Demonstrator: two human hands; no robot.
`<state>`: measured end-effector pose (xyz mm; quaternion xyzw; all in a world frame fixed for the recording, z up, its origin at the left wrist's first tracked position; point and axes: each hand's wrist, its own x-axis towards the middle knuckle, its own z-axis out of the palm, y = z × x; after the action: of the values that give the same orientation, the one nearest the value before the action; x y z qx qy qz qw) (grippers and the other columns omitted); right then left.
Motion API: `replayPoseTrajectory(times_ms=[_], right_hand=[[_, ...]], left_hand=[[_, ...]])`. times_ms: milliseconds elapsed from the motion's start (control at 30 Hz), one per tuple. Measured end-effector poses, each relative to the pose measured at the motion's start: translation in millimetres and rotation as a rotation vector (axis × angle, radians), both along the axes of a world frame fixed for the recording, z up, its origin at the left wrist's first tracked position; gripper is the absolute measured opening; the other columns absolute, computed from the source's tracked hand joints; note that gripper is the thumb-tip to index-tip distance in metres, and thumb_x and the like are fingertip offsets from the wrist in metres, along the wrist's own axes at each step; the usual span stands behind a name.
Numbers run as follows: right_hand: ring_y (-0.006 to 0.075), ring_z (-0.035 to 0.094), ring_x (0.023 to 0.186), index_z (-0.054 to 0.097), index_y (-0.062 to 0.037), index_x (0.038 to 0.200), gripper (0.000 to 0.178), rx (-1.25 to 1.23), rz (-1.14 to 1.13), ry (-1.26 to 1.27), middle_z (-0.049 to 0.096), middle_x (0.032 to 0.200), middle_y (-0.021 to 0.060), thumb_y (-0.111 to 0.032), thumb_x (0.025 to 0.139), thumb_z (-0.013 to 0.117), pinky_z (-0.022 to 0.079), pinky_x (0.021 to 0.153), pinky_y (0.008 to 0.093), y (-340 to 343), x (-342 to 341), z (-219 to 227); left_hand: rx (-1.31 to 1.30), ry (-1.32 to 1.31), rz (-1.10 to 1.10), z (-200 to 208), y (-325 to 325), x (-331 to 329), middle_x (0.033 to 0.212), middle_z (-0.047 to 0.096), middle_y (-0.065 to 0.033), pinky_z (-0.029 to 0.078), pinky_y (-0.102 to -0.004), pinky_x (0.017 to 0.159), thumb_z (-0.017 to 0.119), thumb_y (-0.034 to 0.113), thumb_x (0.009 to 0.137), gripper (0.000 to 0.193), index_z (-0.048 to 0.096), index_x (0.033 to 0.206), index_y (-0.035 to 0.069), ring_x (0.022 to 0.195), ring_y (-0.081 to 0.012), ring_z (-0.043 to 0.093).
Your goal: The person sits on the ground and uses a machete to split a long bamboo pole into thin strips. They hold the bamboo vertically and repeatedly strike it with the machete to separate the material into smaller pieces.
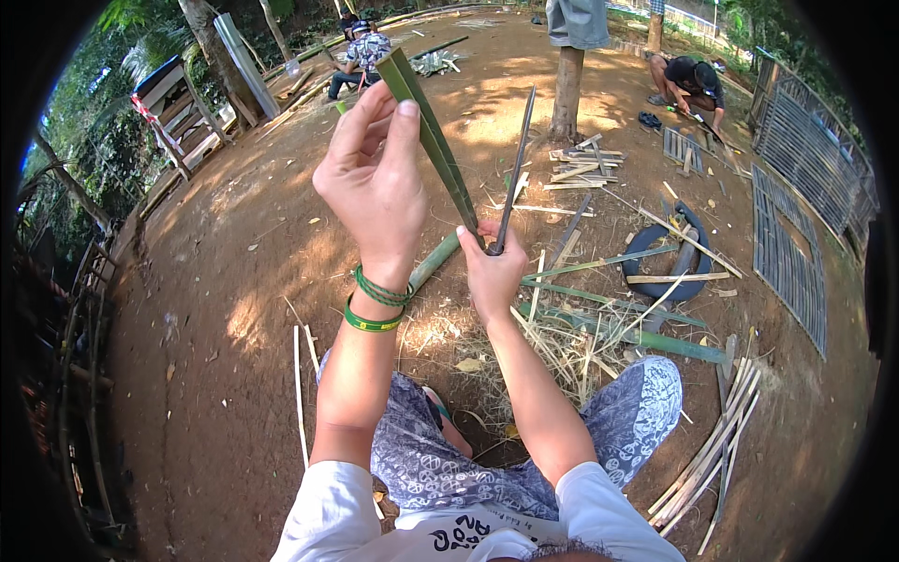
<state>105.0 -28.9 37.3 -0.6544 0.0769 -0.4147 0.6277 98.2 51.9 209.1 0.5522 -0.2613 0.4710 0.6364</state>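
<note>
My left hand [375, 178] is raised, its thumb and curled fingers closed at the upper part of a green split bamboo strip [435, 140]. The strip slants down to my right hand [496, 276], which grips its lower end. Also in my right hand is a long, thin, dark blade [518, 169], seen nearly edge-on and pointing up; its handle is hidden. Beyond my wrists, a green bamboo pole [435, 260] lies on the ground. Pale bamboo shavings [571, 356] are heaped below my right forearm.
A thicker bamboo length [679, 345] lies by the shavings. Long split strips [716, 450] are bundled at my right, near a black tyre [639, 258]. Ahead stand a tree trunk [567, 94] and stacked slats [585, 164]. Two people [367, 51] [691, 80] crouch farther off.
</note>
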Motion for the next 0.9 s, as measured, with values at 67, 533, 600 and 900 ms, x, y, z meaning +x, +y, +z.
replayPoseTrajectory(times_ms=[67, 533, 600, 900], right_hand=[[0.0124, 0.055, 0.066, 0.070, 0.0019, 0.101, 0.034, 0.043, 0.030, 0.056, 0.066, 0.089, 0.0059, -0.023, 0.082, 0.082, 0.043, 0.061, 0.0299, -5.1, -2.9, 0.2], [0.0057, 0.045, 0.046, 0.043, 0.0032, 0.145, 0.067, 0.045, 0.769, 0.012, 0.053, 0.060, 0.0012, -0.049, 0.108, 0.026, 0.036, 0.044, 0.0215, -91.6, -128.6, 118.2], [0.0060, 0.044, 0.047, 0.043, 0.0024, 0.146, 0.062, 0.076, 0.829, 0.047, 0.051, 0.059, 0.0008, -0.044, 0.109, 0.028, 0.034, 0.044, 0.0216, -91.1, -139.1, 122.5], [0.0072, 0.046, 0.049, 0.038, 0.0036, 0.147, 0.063, -0.029, 0.728, 0.197, 0.053, 0.060, 0.0028, -0.045, 0.109, 0.027, 0.038, 0.048, 0.0219, -85.8, -150.9, 108.4]], left_hand=[[0.029, -0.036, -0.005, -6.5, -1.3, -1.2, 0.100, 0.071, -0.0082, 0.059, -0.0274, 0.075, 0.068, 0.001, 0.093, 0.028, 0.066, 0.120, -0.006, 0.087, -0.0123, 0.068], [0.288, -0.144, 0.003, -79.4, -9.3, -12.7, 0.093, 0.071, -0.0102, 0.052, -0.0223, 0.065, 0.073, -0.008, 0.083, 0.024, 0.072, 0.107, -0.004, 0.079, -0.0103, 0.066], [0.328, -0.147, 0.000, -85.4, -13.9, -18.4, 0.091, 0.073, -0.0119, 0.051, -0.0236, 0.064, 0.074, -0.009, 0.079, 0.026, 0.073, 0.104, -0.003, 0.077, -0.0136, 0.068], [0.382, -0.064, -0.052, -121.7, -28.3, -28.3, 0.088, 0.073, -0.0130, 0.052, -0.0269, 0.065, 0.076, -0.008, 0.077, 0.025, 0.073, 0.101, -0.002, 0.075, -0.0183, 0.069]])
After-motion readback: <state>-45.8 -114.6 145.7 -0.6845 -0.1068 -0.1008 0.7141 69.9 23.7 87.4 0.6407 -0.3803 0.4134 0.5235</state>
